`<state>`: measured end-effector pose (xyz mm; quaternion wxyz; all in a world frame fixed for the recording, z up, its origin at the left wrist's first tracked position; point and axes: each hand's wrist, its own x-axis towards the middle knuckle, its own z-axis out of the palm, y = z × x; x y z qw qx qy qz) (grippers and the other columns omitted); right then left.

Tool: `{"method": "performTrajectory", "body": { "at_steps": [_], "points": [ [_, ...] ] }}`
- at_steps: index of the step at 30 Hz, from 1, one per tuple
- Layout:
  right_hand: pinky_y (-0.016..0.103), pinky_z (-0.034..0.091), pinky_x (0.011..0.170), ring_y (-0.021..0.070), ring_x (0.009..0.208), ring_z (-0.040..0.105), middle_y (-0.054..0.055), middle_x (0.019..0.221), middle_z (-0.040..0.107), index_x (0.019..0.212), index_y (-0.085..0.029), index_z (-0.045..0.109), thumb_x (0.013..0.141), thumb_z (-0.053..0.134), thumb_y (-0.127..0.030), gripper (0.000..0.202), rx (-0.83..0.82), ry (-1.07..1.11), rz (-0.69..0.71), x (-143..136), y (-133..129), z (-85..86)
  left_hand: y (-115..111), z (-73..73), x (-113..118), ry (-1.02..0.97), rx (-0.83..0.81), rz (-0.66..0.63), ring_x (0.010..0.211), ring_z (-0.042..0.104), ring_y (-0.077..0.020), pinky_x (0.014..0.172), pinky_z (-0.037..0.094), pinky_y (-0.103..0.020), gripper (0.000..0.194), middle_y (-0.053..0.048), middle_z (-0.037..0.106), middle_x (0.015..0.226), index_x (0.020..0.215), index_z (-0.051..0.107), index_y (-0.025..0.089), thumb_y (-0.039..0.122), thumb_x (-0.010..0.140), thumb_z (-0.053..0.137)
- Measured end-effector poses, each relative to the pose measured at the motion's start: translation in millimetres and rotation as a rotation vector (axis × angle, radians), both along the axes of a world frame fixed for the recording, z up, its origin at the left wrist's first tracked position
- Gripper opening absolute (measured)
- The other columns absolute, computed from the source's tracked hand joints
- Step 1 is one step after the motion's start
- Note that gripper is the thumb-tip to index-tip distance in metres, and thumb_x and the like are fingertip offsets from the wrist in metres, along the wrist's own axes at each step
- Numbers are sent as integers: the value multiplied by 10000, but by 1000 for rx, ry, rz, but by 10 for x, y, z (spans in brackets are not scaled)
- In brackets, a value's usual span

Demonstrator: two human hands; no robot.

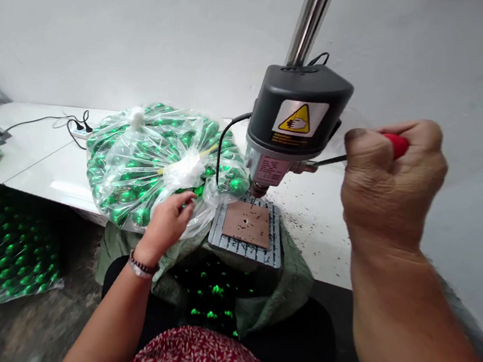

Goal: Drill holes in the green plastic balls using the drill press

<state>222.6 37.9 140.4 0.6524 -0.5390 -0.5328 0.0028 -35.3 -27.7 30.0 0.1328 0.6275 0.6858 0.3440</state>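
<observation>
My right hand (393, 182) is closed around the red knob (397, 145) on the feed lever of a grey bench drill press (301, 109). Under its chuck (259, 190), the thin bit points down over a brown square board (247, 224) with a small hole in it. The board lies on the ribbed metal base (275, 250). My left hand (171, 216) is at the mouth of a clear plastic bag (188, 168) full of shiny green balls, its fingers curled. A green ball (198, 190) shows just beyond the fingertips; whatever they grip is hidden.
Dark shavings (308, 212) litter the white table (331, 239) right of the press. Below the base, a green woven sack (290, 287) gapes with green balls inside. Another large bag of green balls (4, 246) stands at left. A power strip (81, 129) with cords lies behind.
</observation>
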Motion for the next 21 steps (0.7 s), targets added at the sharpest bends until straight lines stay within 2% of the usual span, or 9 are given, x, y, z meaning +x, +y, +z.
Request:
{"method": "performTrajectory", "body": {
  "at_steps": [2,5,7,11,14,16,19,21],
  "points": [
    [226,315,520,46,530,372,-56,574,465,679,-193,443,739,644,-242,215,6,-9,4,0,-4,5,169,-41,-125,127,-41,94,1030,656,-248,949,467,-341,321,-120,726,1101,1073,722,178,228,865,482],
    [227,302,512,44,522,355,-60,560,451,669,-194,431,723,661,-226,238,-23,1,2,-12,-25,24,316,-176,-241,247,-314,28,981,673,-288,875,482,-347,307,-150,739,1027,1045,726,167,295,844,533],
    [229,314,524,45,536,364,-58,572,456,670,-194,423,724,654,-209,238,-41,12,3,-23,-37,31,332,-281,-254,294,-416,-17,937,678,-294,814,484,-339,373,-147,740,984,1119,689,183,374,813,591],
    [232,321,535,45,544,366,-58,584,465,675,-193,420,727,631,-190,218,12,11,5,-30,-38,27,291,-441,-190,297,-405,10,903,669,-295,789,477,-353,560,-142,716,970,1272,565,190,330,738,661],
    [228,307,523,42,536,353,-62,567,450,669,-193,421,715,647,-186,231,1,24,11,-31,-37,32,254,-472,-161,145,-307,20,901,650,-275,818,481,-364,562,-132,686,1001,1215,568,155,282,682,695],
    [225,310,525,40,539,350,-64,564,438,665,-191,420,713,658,-182,243,-29,41,12,-36,-45,41,213,-445,-161,-77,-172,15,938,634,-245,860,483,-357,560,-109,663,1052,1208,548,155,313,692,699],
    [215,326,542,35,554,347,-69,579,424,674,-185,415,730,650,-182,242,-40,40,19,-42,-65,37,121,-347,-135,-387,15,-46,1029,604,-210,928,466,-332,599,-72,630,1133,1233,514,189,359,699,726],
    [203,341,568,30,578,356,-70,616,425,709,-178,417,774,613,-213,209,-19,18,41,-43,-81,17,50,-256,-68,-522,59,-83,1048,591,-200,923,470,-315,598,-56,613,1152,1214,529,209,356,681,756]
  ]
}}
